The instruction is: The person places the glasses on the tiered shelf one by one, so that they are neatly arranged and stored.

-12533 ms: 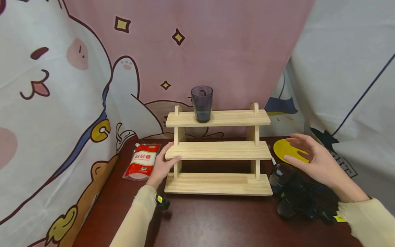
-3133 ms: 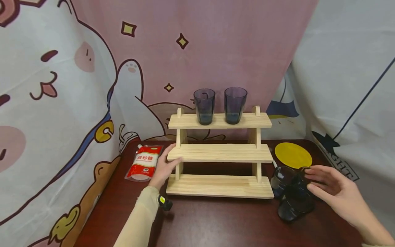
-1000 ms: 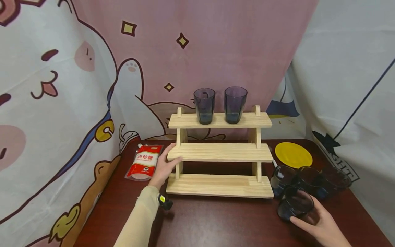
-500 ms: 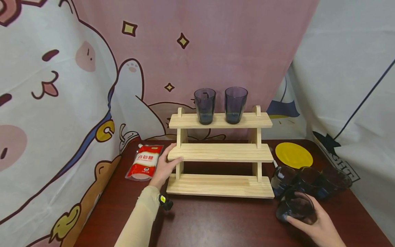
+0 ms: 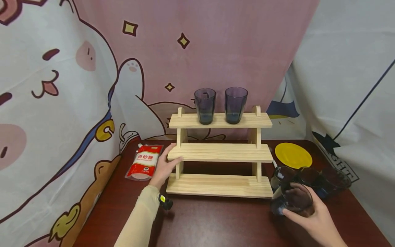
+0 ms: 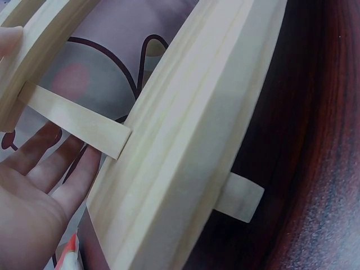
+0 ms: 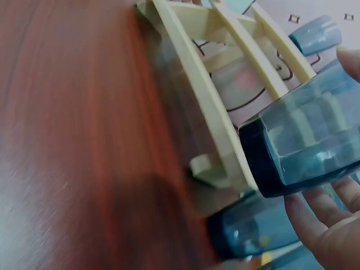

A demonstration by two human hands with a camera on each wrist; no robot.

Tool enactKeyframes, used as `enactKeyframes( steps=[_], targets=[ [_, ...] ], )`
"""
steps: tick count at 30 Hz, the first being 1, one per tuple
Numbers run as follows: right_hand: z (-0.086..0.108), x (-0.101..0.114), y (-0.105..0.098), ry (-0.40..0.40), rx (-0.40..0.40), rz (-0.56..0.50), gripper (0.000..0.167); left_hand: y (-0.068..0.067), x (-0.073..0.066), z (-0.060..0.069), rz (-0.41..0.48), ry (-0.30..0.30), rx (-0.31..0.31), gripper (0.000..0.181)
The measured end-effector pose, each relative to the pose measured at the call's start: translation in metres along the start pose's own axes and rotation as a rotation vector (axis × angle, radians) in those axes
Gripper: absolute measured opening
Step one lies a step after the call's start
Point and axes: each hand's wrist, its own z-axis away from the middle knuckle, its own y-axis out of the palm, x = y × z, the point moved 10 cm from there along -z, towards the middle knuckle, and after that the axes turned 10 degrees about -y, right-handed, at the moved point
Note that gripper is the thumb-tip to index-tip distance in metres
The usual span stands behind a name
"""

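Note:
A three-tier wooden shelf (image 5: pixel 219 152) stands on the table, with two tinted glasses (image 5: pixel 205 106) (image 5: pixel 236 105) upright on its top tier. My left hand (image 5: pixel 163 168) grips the left end of the middle tier, thumb on its front edge; the left wrist view shows the fingers (image 6: pixel 79 174) behind an upright. My right hand (image 5: pixel 318 218) holds another tinted glass (image 5: pixel 293 199), tilted, near the shelf's lower right corner. In the right wrist view that glass (image 7: pixel 309 135) is between thumb and fingers, with its dark base toward the shelf.
Several dark glasses (image 5: pixel 334 178) stand close together right of the shelf, partly behind the held one. A yellow disc (image 5: pixel 293 155) lies behind them. A red and white pouch (image 5: pixel 143 161) lies left of the shelf. Printed cloth (image 5: pixel 240 51) hangs behind the table.
My right hand has taken hold of a front glass, raised and tilted it, and moved slightly left. A second glass has come onto the top tier since the earliest frame. My left hand keeps its grip.

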Motion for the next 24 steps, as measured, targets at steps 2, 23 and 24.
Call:
enactKeyframes(
  steps=[2,23,24],
  targets=[
    [-0.004,0.010,0.001,-0.025,-0.004,-0.021,0.088,0.000,0.000,0.000,0.003,0.000,0.001,0.070],
    [-0.069,0.092,0.040,-0.195,0.039,-0.201,0.079,0.000,-0.003,0.002,-0.018,0.008,-0.003,0.070],
    [-0.072,0.094,0.042,-0.199,0.044,-0.216,0.078,0.000,-0.003,0.002,-0.018,0.008,-0.002,0.070]
  ],
)
